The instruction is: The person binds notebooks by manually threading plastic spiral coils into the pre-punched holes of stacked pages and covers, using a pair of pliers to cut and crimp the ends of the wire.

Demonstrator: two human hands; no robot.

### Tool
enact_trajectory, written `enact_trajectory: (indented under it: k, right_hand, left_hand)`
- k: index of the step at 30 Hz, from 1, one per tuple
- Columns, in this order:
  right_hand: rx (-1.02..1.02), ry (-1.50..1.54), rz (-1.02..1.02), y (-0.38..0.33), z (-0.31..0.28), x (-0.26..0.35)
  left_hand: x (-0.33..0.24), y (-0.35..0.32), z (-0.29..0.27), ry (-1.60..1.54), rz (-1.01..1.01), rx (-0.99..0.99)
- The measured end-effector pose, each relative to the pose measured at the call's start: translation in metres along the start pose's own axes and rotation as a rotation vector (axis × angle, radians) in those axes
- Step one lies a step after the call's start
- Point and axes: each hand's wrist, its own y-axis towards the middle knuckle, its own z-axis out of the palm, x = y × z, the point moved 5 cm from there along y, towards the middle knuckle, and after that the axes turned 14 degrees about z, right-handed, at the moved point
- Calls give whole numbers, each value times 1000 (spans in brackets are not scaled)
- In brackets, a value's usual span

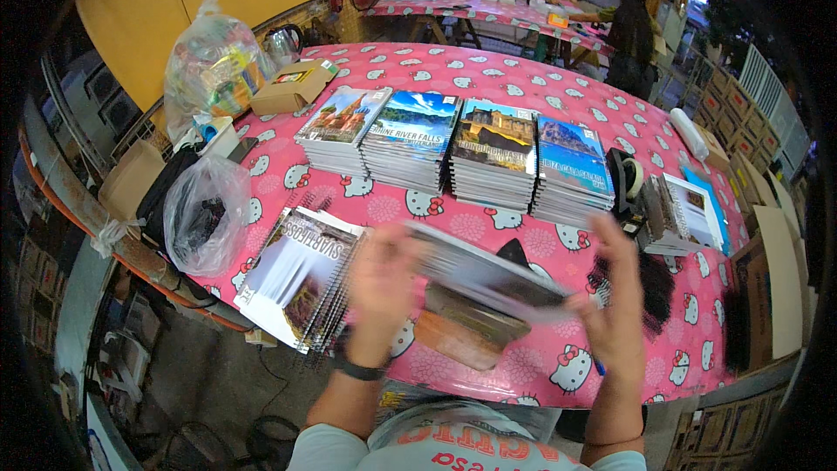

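Note:
A spiral notebook (493,270), blurred by motion, is held tilted above the table between my two hands. My left hand (384,275) is closed on its left end. At its right end is my right hand (615,296), its thumb against the corner and its fingers raised along the side. Under the notebook lies a flat brown board-like piece (471,323), partly hidden. Beside my left wrist, a stack of spiral notebooks (301,270) has a grey-white cover on top. Beyond my hands, several tall stacks of photo-covered notebooks (410,135) stand in a row.
The table has a pink patterned cover (462,225). To the right are black wire coils (658,288), a tape dispenser (629,179) and more notebooks (684,214). Plastic bags (207,214) and an opened carton (294,85) sit left. People (636,30) are at a far table.

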Motion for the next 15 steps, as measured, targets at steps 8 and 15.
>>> enact_trajectory:
  k: [8, 15]
  right_hand:
    - [-146, 236, 417, -15, -25, -148]
    - [-434, -273, 205, 28, -58, -190]
  left_hand:
    - [15, -9, -245, 757, -90, -209]
    - [38, -9, -250, 1530, -203, 139]
